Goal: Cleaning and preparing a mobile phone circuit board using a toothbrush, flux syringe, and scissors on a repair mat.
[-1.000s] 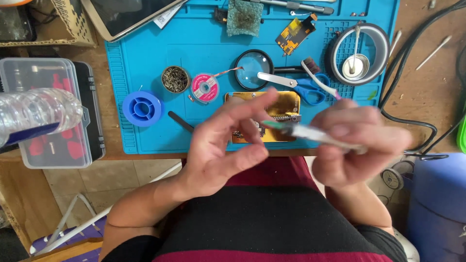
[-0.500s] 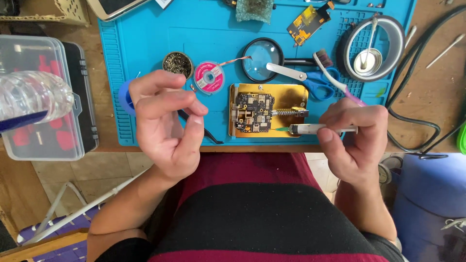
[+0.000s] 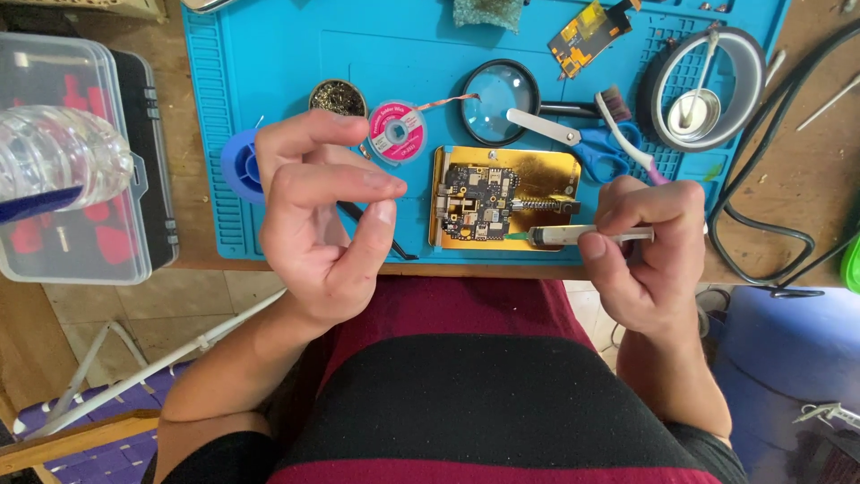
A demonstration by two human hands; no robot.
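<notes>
A dark circuit board is clamped in a gold holder plate near the front edge of a blue work mat. My right hand grips a small syringe lying sideways, its green tip pointing left at the board's lower right corner. My left hand hovers left of the board with fingers curled and apart, thumb near the fingertips, holding nothing visible.
On the mat lie a pink wick spool, a brass-wool tin, a magnifier, blue scissors, a blue spool, a brush and a tape ring. At the left stand a clear parts box and a plastic bottle. Black cables lie at the right.
My hands have come apart: the left moved away to the left and let go of the syringe. The right brought the syringe tip down to the board.
</notes>
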